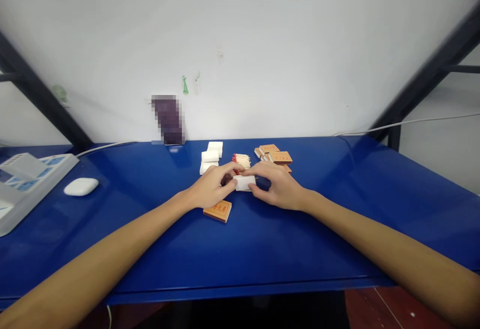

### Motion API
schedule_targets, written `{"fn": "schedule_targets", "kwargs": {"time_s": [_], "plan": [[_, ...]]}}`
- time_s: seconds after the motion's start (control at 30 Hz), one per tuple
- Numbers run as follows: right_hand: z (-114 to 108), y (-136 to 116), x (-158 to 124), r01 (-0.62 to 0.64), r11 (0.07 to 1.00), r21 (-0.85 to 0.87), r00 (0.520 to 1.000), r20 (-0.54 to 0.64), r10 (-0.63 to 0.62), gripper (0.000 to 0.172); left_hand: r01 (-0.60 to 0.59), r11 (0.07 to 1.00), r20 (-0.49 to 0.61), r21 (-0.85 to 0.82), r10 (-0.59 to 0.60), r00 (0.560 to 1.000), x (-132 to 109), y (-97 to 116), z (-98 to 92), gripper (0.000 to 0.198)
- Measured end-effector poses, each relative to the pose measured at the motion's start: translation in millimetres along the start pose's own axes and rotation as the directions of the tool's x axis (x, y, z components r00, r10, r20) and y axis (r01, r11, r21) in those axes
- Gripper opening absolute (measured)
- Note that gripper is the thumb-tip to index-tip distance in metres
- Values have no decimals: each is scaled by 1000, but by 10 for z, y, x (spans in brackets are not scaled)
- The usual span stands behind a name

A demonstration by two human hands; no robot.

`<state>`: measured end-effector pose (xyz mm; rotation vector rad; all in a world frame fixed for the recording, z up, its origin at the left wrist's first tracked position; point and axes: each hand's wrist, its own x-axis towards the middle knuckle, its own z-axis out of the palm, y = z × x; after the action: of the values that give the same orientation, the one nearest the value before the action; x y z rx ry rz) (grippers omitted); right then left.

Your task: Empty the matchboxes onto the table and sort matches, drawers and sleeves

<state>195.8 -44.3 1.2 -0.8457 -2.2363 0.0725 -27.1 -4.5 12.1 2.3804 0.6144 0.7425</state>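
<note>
Between my two hands is a small white tray [244,183], pinched at its left end by my left hand [215,184] and at its right end by my right hand [279,186]. Just behind it lies a pile of red-tipped matches [242,160]. An orange matchbox [219,210] rests on the blue table, partly under my left hand. Several white trays [210,156] are stacked behind my left hand. Behind my right hand, several orange matchboxes [279,157] lie heaped. What the tray holds is hidden.
A white power strip [41,184] and a white earphone case [81,186] lie on the left of the blue table [225,259]. A dark pixelated object [169,119] leans on the wall. Black metal struts slope down at both sides, with a thin cable at the back right.
</note>
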Motion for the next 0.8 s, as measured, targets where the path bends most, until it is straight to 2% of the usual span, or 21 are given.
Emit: {"fn": "schedule_targets", "kwargs": {"time_s": [0.27,0.6,0.8], "plan": [[-19,14,10,23,999,-39,999,32,-22,23,3,1000,22,24,-3,1000,18,11,4,26],[-21,26,-8,-8,999,-32,994,106,11,37,-2,999,15,33,1,1000,10,-27,11,27],[-33,28,-3,-4,999,-32,990,138,9,39,1,999,23,34,-2,1000,14,-42,18,29]]}}
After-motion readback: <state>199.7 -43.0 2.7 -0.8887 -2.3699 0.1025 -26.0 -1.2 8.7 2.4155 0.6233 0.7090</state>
